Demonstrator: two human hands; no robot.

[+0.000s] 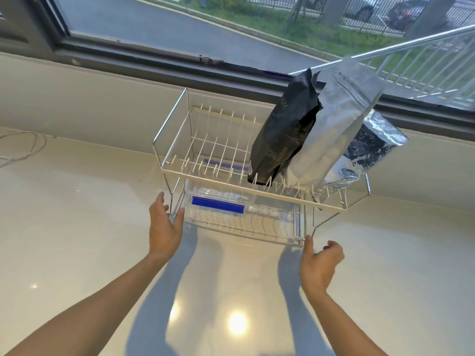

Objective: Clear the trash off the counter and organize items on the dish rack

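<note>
A two-tier white wire dish rack (180, 150) stands on the pale counter (77, 227) below the window. Three pouches stand upright in the right half of its top tier: a black pouch (282, 134), a matte silver pouch (331, 129) and a shiny printed foil pouch (365, 152). A clear plastic container with a blue strip (218, 204) lies in the bottom tier. My left hand (164, 224) is at the rack's lower left corner, fingers straight, thumb by the wire. My right hand (320, 263) is at the lower right corner, thumb touching the wire leg, fingers loosely curled.
A thin white cord (23, 145) lies on the counter at the far left. A low wall and dark window frame (154, 57) run behind the rack. A shiny metal rail (411, 42) crosses the upper right.
</note>
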